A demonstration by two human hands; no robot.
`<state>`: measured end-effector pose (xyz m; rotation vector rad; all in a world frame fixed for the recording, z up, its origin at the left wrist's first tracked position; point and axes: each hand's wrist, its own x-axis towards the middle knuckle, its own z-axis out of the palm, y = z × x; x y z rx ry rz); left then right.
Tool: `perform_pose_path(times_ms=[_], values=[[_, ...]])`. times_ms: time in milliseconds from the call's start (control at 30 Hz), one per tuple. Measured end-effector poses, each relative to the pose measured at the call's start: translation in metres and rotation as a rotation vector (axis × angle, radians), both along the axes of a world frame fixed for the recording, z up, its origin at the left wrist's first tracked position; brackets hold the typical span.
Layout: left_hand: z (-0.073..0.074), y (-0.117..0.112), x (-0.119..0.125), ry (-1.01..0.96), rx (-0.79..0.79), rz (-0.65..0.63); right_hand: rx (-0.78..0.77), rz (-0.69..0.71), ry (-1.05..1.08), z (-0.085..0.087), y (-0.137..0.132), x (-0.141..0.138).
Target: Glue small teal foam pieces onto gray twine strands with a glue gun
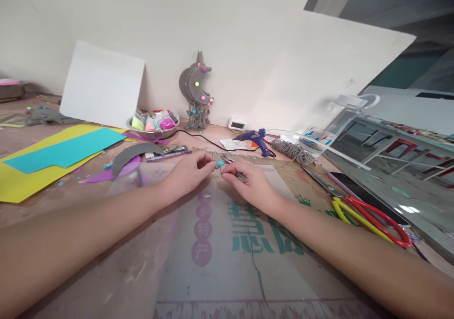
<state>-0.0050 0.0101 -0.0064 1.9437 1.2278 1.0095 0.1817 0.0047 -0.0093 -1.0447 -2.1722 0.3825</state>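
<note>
Both hands meet above the middle of the work surface. My left hand point(189, 171) pinches a small turquoise piece point(220, 164) between thumb and fingertips. Just to its right, the fingers of my right hand point(252, 183) are closed on a thin grey strand point(222, 170) that runs up to the turquoise piece. Whether the strand is tied or only touching cannot be made out. Below the hands lies a translucent plastic sheet point(213, 281) over printed lettering. A dark thin cord point(258, 276) shows on it, towards the front.
Scissors with red and yellow handles point(372, 219) and a phone point(369, 196) lie right. Behind are a blue glue gun point(257, 139), grey cord bundle point(292, 151), small clock point(237, 124) and moon-shaped hanging ornament point(196, 85). Coloured sheets point(64, 151) and a bowl point(152, 132) stand left.
</note>
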Motion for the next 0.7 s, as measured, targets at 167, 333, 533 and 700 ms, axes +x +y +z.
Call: perform_pose_path(times_ms=[167,333,533,700], values=[[0.0,0.001,0.0,-0.015,-0.005,-0.015,0.021,0.02,-0.11,0.002,0.001,0.0],[0.0,0.002,0.0,-0.031,-0.004,-0.019,-0.005,0.003,-0.13,0.001,0.003,0.0],[-0.002,0.003,-0.001,-0.075,-0.026,0.035,0.051,-0.195,0.272,0.009,0.005,0.007],[-0.003,0.005,0.0,-0.095,-0.075,0.04,0.242,-0.347,0.402,0.043,0.024,0.04]])
